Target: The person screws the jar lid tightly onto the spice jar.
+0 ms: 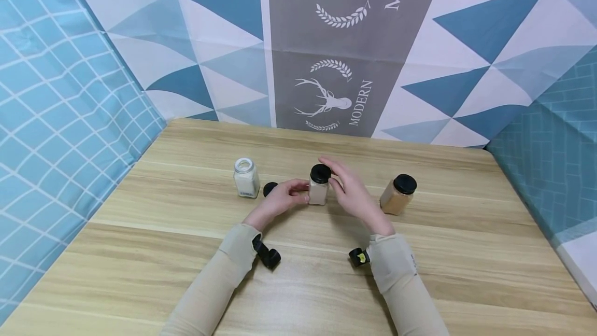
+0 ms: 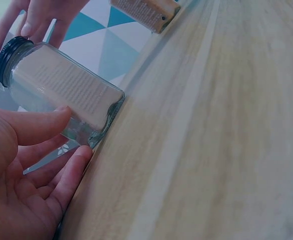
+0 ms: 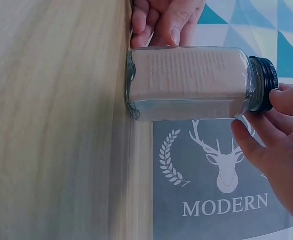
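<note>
A square glass jar of pale pinkish powder (image 1: 318, 195) stands upright on the table between both hands, with a black lid (image 1: 320, 172) on its top. My left hand (image 1: 278, 199) holds the jar low on its left side, the thumb (image 2: 46, 126) on the glass and the fingertips near the base. On the other side, my right hand (image 1: 353, 193) has its thumb and fingers about the black lid. The right wrist view shows that thumb (image 3: 289, 101) against the lid's edge. Printed text on the jar is too blurred to read.
To the left stands a lidless jar of white contents (image 1: 246, 181). A loose black lid (image 1: 269, 188) lies beside it, partly behind my left hand. At the right is a black-lidded jar of brown powder (image 1: 395, 198). Patterned cloth (image 1: 224, 56) rises behind the wooden table (image 1: 298, 294).
</note>
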### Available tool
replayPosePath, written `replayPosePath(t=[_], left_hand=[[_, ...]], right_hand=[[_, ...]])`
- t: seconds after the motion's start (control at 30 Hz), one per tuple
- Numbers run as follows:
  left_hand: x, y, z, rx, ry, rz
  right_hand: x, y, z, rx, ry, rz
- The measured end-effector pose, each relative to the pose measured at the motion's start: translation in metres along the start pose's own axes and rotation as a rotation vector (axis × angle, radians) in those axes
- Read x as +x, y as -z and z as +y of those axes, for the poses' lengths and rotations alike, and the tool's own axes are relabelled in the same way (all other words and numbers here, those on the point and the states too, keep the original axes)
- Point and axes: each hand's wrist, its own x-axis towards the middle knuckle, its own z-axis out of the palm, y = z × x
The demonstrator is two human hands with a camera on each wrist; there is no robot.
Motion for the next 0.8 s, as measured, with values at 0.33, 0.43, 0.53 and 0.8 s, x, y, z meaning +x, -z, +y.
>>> replayPosePath(t=[0.33, 0.43, 0.53, 0.8], left_hand=[[0.0005, -0.0003, -0.0018, -0.009, -0.005, 0.004], [0.0009, -0.0006, -0.002, 0.007, -0.001, 0.009], [0.0008, -0.0007, -0.002, 0.02, -0.002, 0.01], [-0.0006, -0.001, 0.0003, 0.024, -0.018, 0.013]], right_hand=[[-0.0011, -0.0021, 0.0011, -0.003, -0.061, 0.041], [-0.0011, -0.0024, 0.0008, -0.007, -0.062, 0.055], [-0.0014, -0.002, 0.0003, -0.016, -0.041, 0.056], [-0.0004, -0.0021, 0.0005, 0.036, -0.013, -0.024]])
